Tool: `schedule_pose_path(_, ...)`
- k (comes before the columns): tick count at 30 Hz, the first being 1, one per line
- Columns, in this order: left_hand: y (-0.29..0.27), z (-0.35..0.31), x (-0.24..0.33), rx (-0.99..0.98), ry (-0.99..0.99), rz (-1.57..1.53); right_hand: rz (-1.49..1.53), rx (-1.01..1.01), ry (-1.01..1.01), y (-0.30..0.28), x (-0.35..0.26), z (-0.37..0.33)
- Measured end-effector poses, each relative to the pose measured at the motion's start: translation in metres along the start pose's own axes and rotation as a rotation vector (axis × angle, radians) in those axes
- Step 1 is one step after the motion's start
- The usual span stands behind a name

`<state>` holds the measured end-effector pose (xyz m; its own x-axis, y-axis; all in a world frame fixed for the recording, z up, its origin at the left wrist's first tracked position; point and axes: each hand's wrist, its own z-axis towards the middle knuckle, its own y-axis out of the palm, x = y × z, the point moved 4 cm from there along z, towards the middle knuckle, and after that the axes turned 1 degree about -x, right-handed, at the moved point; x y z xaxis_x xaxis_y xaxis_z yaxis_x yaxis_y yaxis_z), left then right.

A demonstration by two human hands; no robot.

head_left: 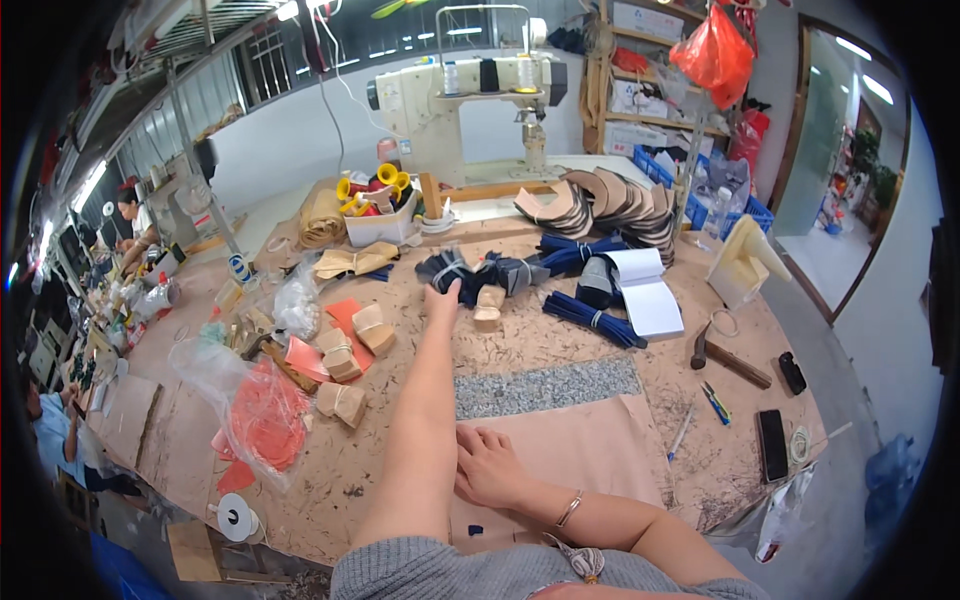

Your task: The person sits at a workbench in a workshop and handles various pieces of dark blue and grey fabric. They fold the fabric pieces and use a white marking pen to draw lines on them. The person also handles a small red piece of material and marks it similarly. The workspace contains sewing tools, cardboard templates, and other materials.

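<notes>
My left arm stretches far across the workbench, and my left hand (441,296) grips the near side of a bundle of dark cut pieces (446,266) tied with a light band. That bundle is slightly blurred, and part of my fingers is hidden. Beside it lie another dark grey bundle (518,270) and a small tan bundle (488,308). My right hand (492,467) rests palm down, fingers extended, on a pinkish-tan sheet (580,450), next to my left forearm. A speckled grey stone slab (550,388) shows beyond the sheet. A small dark blue scrap (475,530) lies near my body.
Right: notepad (648,295), navy bundles (592,318), hammer (735,362), snips (716,402), pen (681,433), phone (772,445). Left: tan bundles (341,403), red pieces in plastic (268,415), thread spool (238,517). Behind: sewing machine (420,100), stacked curved pieces (610,205), bin of yellow cones (385,222).
</notes>
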<state>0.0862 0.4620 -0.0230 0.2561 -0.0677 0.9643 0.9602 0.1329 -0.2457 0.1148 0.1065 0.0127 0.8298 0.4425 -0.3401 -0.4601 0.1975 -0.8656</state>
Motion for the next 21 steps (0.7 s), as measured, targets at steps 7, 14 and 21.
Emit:
schedule_pose_path(7,0.067,-0.061,0.073,0.045,0.903,0.5,0.05,-0.121,0.01,0.005,-0.001,0.003)
schedule_pose_path(14,0.102,-0.066,0.097,-0.139,0.423,0.897,0.258,-0.042,-0.059,0.034,0.019,0.001)
schedule_pose_path(21,0.041,-0.106,0.094,-0.038,0.604,0.413,0.355,-0.014,0.047,0.015,0.014,0.009)
